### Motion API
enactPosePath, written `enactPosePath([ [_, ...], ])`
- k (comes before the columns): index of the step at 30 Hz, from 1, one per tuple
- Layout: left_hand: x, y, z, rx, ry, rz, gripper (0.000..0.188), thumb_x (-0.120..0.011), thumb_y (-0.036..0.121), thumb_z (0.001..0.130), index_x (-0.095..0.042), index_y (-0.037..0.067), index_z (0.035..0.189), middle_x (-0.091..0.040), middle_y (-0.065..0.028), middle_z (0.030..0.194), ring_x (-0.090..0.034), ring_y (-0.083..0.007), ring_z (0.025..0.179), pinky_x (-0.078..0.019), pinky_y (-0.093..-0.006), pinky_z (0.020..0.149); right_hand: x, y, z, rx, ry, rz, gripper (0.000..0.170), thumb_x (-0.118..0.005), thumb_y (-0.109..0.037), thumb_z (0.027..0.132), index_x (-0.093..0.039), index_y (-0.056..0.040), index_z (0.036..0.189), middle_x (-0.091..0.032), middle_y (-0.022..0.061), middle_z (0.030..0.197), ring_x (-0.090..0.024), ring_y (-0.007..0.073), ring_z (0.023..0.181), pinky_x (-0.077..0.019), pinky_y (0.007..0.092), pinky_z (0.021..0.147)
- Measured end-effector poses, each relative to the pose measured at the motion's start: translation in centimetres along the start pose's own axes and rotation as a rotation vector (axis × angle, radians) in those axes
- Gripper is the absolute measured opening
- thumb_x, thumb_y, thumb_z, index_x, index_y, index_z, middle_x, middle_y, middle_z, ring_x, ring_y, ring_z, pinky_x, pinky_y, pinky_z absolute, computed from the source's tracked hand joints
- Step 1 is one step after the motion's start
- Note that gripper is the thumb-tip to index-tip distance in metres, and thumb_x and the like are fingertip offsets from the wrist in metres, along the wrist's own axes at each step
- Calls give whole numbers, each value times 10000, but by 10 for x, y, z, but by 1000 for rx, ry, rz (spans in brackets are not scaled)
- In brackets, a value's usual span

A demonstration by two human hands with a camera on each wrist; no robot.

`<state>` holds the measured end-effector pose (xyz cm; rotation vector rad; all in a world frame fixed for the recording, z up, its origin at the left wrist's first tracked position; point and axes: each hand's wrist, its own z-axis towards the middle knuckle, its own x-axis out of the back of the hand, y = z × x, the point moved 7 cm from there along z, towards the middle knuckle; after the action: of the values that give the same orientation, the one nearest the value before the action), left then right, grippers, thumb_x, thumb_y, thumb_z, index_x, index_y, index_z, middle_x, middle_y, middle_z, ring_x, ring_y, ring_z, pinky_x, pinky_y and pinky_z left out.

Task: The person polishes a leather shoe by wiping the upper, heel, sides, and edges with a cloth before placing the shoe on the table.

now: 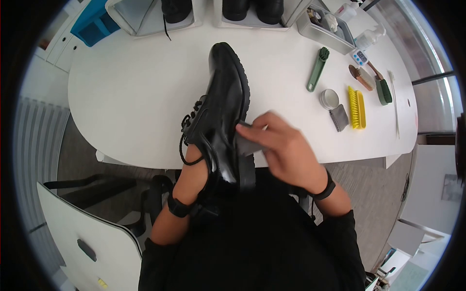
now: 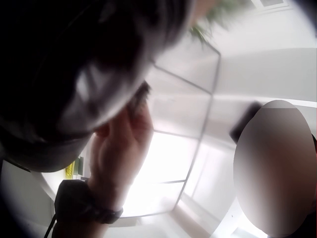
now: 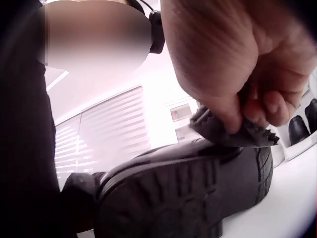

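1. Shoe (image 1: 225,104), black, glossy, laced; held over the near edge of the table (image 1: 121,87), toe pointing away, sole turned toward the right hand (image 1: 286,145).
2. Left hand (image 1: 194,154): lodged in the shoe's opening; fingers hidden, grip cannot be told.
3. Right hand: narrow grip, thumb and fingers pinching a jagged-edged grey cloth (image 3: 215,130) at the shoe's side, by the sole.
4. Step in hand, as judged: rubbing that side. Next move seems to call for firm support from inside and even strokes along the seam.
5. Table, right part: round tin (image 1: 329,99), grey piece (image 1: 340,118), yellow brush (image 1: 357,107), green-handled brush (image 1: 318,70); all apart from the shoe.
6. Far edge: boxes (image 1: 250,22) bearing black shoes (image 1: 269,10).
7. Obstruction: loose laces (image 1: 181,148) beside the left hand, likely to snag if the shoe is turned.
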<state>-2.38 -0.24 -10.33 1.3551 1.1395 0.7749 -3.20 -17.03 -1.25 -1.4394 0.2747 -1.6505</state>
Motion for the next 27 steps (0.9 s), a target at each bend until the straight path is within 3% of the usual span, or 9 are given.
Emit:
enactPosePath([
  [10,11,-12,-10,17,39,195,439,-588,77,979,-510,-46,1393,-620,-153,1298,-601,-254,1162,-480,-367,1007,-11,-42,-56,52,-379,-62,466,-605,36,782,-666,-18,1240,-541,88,1010,-645,240,849,-546,350,698],
  [14,17,-29,-8,73,54,135,455,-586,63,969,-494,-51,1400,-606,-184,1314,-593,-285,1185,-471,-367,1022,-13,-38,-77,-20,-557,32,541,-619,79,682,-719,-53,1196,-576,94,989,-641,268,793,-544,364,683],
  [16,17,-29,-8,79,53,152,458,-584,59,968,-490,-50,1404,-602,-191,1320,-590,-289,1191,-468,-366,1025,-2,-38,-73,-36,-425,25,577,-597,109,657,-725,-51,1197,-576,98,974,-636,267,793,-535,353,680],
  [18,6,3,-9,-240,38,414,366,-556,83,1014,-523,-27,1361,-638,-81,1187,-617,-152,1026,-532,-307,885,10,-38,-66,-55,-293,15,615,-576,139,633,-731,-48,1197,-576,102,959,-632,267,793,-525,342,676],
  [19,7,-1,-9,-241,34,417,366,-556,83,1014,-523,-27,1361,-638,-81,1187,-617,-152,1026,-532,-307,885,18,-39,-60,-56,-222,30,586,-585,134,666,-715,-37,1212,-574,101,983,-633,255,793,-528,342,671],
  [22,11,-15,-5,-102,47,223,363,-563,114,1015,-537,-19,1352,-642,-75,1172,-619,-148,1017,-531,-303,880,21,-36,-41,-14,-85,33,585,-583,159,681,-703,-21,1224,-563,98,997,-621,240,782,-521,336,656],
  [24,-1,-5,-3,65,27,4,462,-581,89,990,-481,-32,1424,-595,-148,1327,-579,-243,1189,-465,-360,1020,14,-36,-31,38,-12,46,577,-596,151,688,-700,-22,1227,-561,97,997,-622,236,784,-521,333,653],
  [25,-3,2,-3,62,30,6,462,-581,89,990,-481,-32,1424,-595,-148,1327,-579,-243,1189,-465,-360,1020,8,-34,-27,-25,-10,68,733,-506,191,589,-721,-62,1242,-564,99,986,-611,241,830,-496,310,686],
  [27,-9,7,-4,86,-2,57,454,-563,109,1009,-476,-27,1433,-588,-134,1336,-571,-219,1194,-462,-343,1019,-5,-32,-21,19,15,66,721,-521,184,601,-712,-57,1254,-565,99,1000,-614,243,829,-502,313,691],
])
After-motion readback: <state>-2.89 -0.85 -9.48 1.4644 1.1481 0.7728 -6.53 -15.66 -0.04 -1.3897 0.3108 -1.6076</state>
